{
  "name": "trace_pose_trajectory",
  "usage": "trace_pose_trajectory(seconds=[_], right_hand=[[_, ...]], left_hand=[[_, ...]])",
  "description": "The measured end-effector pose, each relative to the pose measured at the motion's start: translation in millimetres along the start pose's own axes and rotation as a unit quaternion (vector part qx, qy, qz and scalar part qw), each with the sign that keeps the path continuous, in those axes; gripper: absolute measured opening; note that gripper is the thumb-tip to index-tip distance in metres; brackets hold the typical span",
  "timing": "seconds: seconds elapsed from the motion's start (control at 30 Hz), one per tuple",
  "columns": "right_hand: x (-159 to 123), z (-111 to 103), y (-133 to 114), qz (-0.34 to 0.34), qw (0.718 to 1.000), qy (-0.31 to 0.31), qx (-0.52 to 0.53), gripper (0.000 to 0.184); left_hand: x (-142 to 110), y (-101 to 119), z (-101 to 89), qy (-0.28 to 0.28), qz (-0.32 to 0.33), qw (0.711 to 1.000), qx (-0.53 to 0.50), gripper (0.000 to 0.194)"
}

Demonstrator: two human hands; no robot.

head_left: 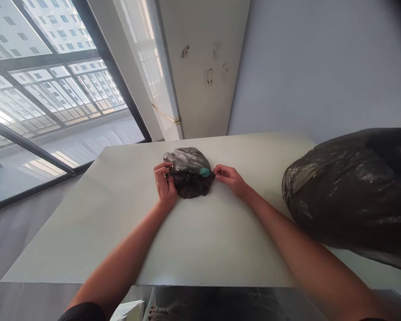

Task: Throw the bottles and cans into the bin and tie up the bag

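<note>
A small dark plastic bag [191,159], crumpled and shiny, lies on the pale table [200,240]. Through its opening shows something teal [205,172]; the rest of what lies inside is too dark to make out. On the bag's left side, my left hand [165,183] grips the edge between thumb and fingers. My right hand [227,176] pinches the bag's right edge with the fingertips. Between the two hands the rim is pulled out sideways.
A large, full dark plastic bag [350,191] rests on the table's right side. Behind the table stands a white cabinet-like unit [203,76] with dark marks. Glass doors [53,89] are at the left. Papers [128,310] and a dark surface [214,303] lie below the front edge.
</note>
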State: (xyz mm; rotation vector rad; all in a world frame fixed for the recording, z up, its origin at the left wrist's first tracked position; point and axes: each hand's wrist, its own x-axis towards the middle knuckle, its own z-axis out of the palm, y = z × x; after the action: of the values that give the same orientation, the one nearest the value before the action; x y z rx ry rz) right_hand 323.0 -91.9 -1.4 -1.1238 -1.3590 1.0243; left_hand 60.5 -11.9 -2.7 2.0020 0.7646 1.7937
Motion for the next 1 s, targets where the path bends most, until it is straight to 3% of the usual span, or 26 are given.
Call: trace_pose_trajectory(seconds=[0.1,0.2,0.3,0.37,0.47,0.6,0.67,0.73,0.83,0.93,1.0], right_hand=[[2,-5,5,0.014,0.998,0.069,0.006,0.009],[3,-10,13,-0.005,0.987,0.160,0.010,0.009],[2,-14,17,-0.030,0.970,0.241,0.020,0.008],[1,-15,18,-0.031,0.959,0.280,0.026,0.008],[1,-14,17,-0.022,0.947,0.321,0.012,0.008],[4,-11,12,0.005,0.921,0.367,-0.127,0.012],[3,-11,9,-0.023,0.893,0.399,-0.208,0.019],[-1,-10,5,-0.102,0.862,0.422,-0.261,0.020],[-11,2,-5,-0.271,0.821,0.376,-0.334,0.015],[-22,29,-18,-0.421,0.790,0.190,-0.403,0.020],[-26,49,-25,-0.453,0.771,0.069,-0.442,0.024]], left_hand=[[7,-7,-0.6,0.069,-0.049,0.996,-0.025,0.014],[12,-29,-3.0,0.156,-0.144,0.975,-0.066,0.011],[15,-56,-6.4,0.237,-0.274,0.924,-0.122,0.016],[16,-68,-7.7,0.263,-0.351,0.882,-0.174,0.022],[16,-68,-6.4,0.241,-0.381,0.856,-0.253,0.024],[16,-49,-1.3,0.168,-0.360,0.877,-0.272,0.031],[15,-42,0.2,0.135,-0.350,0.893,-0.248,0.034],[14,-41,0.7,0.105,-0.340,0.909,-0.216,0.033],[12,-47,1.0,0.084,-0.326,0.926,-0.169,0.026],[10,-53,1.8,0.095,-0.320,0.931,-0.151,0.030],[11,-53,2.5,0.100,-0.321,0.929,-0.153,0.032]])
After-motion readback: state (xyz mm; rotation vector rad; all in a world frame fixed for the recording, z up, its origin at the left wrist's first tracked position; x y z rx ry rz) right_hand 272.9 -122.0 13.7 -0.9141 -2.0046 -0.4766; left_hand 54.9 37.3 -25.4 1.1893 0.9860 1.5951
